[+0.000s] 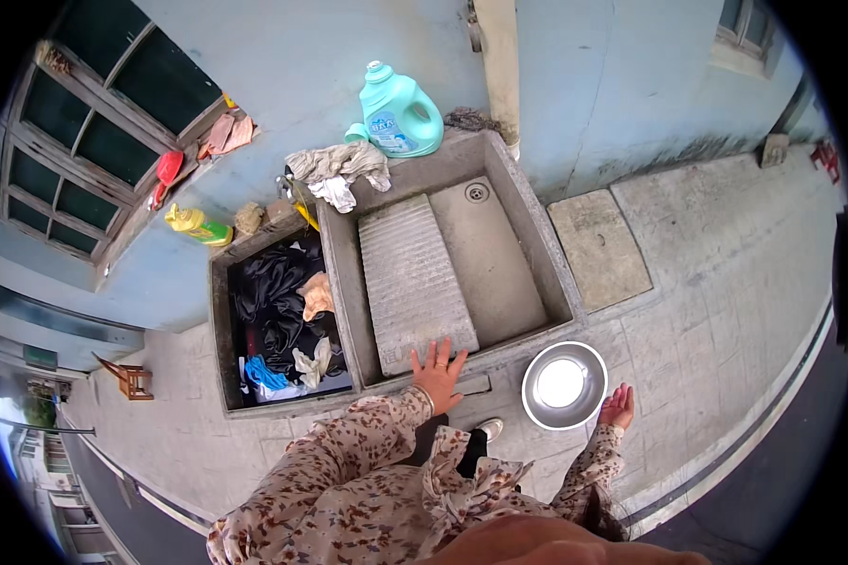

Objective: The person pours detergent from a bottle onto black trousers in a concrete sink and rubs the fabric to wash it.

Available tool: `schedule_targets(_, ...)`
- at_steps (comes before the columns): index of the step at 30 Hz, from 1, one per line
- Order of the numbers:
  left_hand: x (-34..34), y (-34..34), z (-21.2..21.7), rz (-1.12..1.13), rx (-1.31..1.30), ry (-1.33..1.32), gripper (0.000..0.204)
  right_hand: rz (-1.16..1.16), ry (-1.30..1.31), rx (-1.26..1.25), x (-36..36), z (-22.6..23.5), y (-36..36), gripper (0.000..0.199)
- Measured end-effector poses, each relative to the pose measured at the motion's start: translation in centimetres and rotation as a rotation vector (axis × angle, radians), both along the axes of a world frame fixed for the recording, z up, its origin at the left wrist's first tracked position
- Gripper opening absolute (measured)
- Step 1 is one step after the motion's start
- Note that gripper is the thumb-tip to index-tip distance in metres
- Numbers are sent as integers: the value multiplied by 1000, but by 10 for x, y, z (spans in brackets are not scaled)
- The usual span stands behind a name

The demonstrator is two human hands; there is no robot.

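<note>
My left hand (pixel 436 377) is open, fingers spread, at the front rim of the concrete sink (pixel 565 287). Its fingertips reach the lower edge of the ribbed washboard (pixel 410 273) inside; contact cannot be told for sure. Beside the right side of a round metal basin (pixel 587 414), my right hand (pixel 618 408) is held palm up with loosely bent fingers and nothing visible in it. Bright light reflects from the basin's bottom. Dark wet clothes (pixel 273 287) fill the left compartment, along with a blue cloth (pixel 266 374) and pale pieces.
A turquoise detergent jug (pixel 398 118) stands on the back ledge, near crumpled grey cloths (pixel 339 168). Farther left are a yellow bottle (pixel 198 226) and a red scoop (pixel 168 171) by the window. A small wooden chair (pixel 127 377) stands left; a square slab (pixel 598 250) lies right.
</note>
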State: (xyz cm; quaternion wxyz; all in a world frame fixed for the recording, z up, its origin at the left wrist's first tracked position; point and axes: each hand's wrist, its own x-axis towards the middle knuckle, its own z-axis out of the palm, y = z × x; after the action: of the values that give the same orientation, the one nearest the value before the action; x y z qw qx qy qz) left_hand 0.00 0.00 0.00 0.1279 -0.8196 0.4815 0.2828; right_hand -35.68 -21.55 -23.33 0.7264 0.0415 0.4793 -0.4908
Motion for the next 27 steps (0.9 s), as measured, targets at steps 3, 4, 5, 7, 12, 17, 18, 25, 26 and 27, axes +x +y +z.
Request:
schedule_targets(3,12,-28,-10,-36,-192,112,89,129,190,-338,64,138,-57,46)
schedule_targets(4,30,13,5,-30,-167,143,88,241,138,-366,105,163,-23,46)
schedule_targets(5,27,-4,-18,-21,-291,234,87,347,170,-522,125,197,-62,45)
schedule_targets(7,39,26,-1,-8,-422,356,78,481,119,-591,183,245,-46,41)
schedule_targets(12,71,86,23,106,-842,572,66,831,234,-793,291,297,-66,36)
schedule_targets(17,104,199,20,360,-1033,357,52,1039,399,-874,419,313,-82,45)
schedule_targets(18,103,217,20,417,-1042,309,51,1067,465,-914,443,317,-88,47)
schedule_targets(25,43,238,4,1148,-1178,424,46,1076,1089,-1334,596,297,-186,64)
schedule_targets(26,34,228,-1,1213,-1229,442,46,1030,1146,-1407,611,298,-194,66)
schedule_targets(27,34,219,-5,1265,-1300,434,46,961,1174,-1494,636,310,-195,67)
